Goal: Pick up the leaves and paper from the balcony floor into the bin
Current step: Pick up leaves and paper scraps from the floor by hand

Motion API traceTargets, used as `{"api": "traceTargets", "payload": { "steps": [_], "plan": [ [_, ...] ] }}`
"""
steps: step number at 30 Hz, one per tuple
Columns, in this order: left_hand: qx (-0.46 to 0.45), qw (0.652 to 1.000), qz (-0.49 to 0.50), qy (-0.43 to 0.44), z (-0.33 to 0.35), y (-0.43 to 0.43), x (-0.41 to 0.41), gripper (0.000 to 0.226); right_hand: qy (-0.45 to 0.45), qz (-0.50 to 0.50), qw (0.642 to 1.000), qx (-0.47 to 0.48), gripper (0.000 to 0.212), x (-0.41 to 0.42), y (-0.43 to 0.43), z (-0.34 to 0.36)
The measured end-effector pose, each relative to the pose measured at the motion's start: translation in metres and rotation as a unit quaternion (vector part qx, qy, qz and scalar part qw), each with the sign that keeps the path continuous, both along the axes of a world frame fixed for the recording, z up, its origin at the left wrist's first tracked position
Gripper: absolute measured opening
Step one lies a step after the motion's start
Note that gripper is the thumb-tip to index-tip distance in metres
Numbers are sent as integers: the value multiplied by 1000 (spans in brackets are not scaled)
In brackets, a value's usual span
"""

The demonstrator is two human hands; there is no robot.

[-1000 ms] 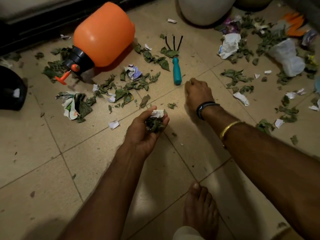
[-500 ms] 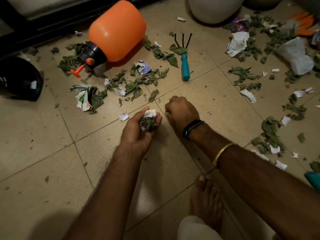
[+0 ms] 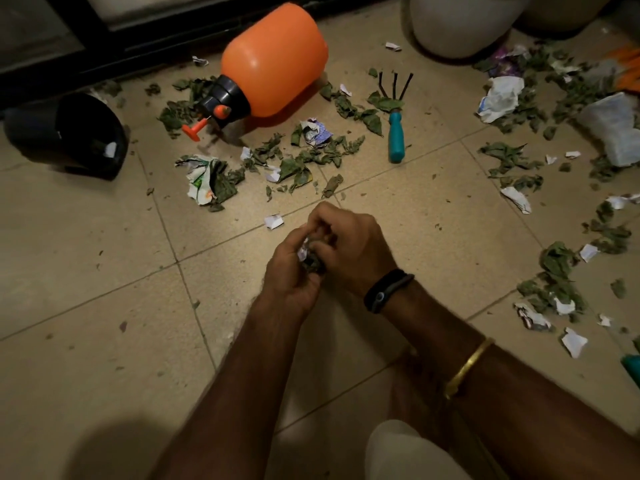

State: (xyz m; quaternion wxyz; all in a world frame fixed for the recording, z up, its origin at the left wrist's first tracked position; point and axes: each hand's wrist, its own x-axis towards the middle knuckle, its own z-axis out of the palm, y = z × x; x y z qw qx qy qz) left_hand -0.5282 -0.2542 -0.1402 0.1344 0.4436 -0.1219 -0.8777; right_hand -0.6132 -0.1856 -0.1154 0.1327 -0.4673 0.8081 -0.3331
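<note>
**Both hands closed on one wad, litter spread round the orange sprayer**

Head view. The orange sprayer (image 3: 273, 60) lies on its side on the tiled floor (image 3: 86, 254), its black cap and orange trigger pointing left.

Well below the sprayer, toward the camera, the two hands meet. The left hand (image 3: 291, 271) has its fingers curled round a wad of leaves and paper (image 3: 310, 259), dark green with a bit of white showing. The right hand (image 3: 349, 247) lies over the wad from the right, its fingers bent and bunched down onto it. It wears a black wristband (image 3: 388, 291), with a gold bangle (image 3: 467, 365) further up the forearm.

Left of the sprayer, near the dark door frame, the black bin (image 3: 69, 133) lies tipped on its side with a white scrap inside its mouth.

Loose leaves (image 3: 294, 168) are scattered just below the sprayer and round its cap. A crumpled printed paper (image 3: 199, 178) sits below the cap. A small white scrap (image 3: 273, 221) lies between the sprayer and the hands, near the left hand.

Just right of the sprayer lies a hand rake (image 3: 396, 136) with a teal handle, prongs pointing away from the camera. Far right of the sprayer lie more leaves and torn paper, among them a crumpled white sheet (image 3: 500, 97). Up and to the right of the sprayer stands a pale pot (image 3: 464, 22).
</note>
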Motion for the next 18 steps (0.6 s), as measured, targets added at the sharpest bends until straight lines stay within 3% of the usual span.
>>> {"api": "traceTargets", "payload": {
  "steps": [2,4,6,9,13,16,18],
  "plan": [
    [-11,1000,7,-11,0,-2,7,26,30,21,999,27,12,6,-4,-4],
    [-9,999,30,-20,1,-9,14,33,-43,24,999,-1,8,3,-8,-2],
    [12,997,78,-21,6,-19,23,37,-137,-33,988,-62,6,-8,-10,0],
    [33,991,127,-9,14,-36,39,26,-147,-128,979,-61,13,-23,-12,-8],
    [36,989,143,-15,19,-51,57,14,-89,-70,991,75,26,-13,-18,-36],
    [43,985,167,-14,16,-57,69,13,79,56,984,150,28,14,-22,-58],
    [39,985,170,-17,15,-58,75,18,181,77,967,160,21,25,-22,-66]
  ]
}}
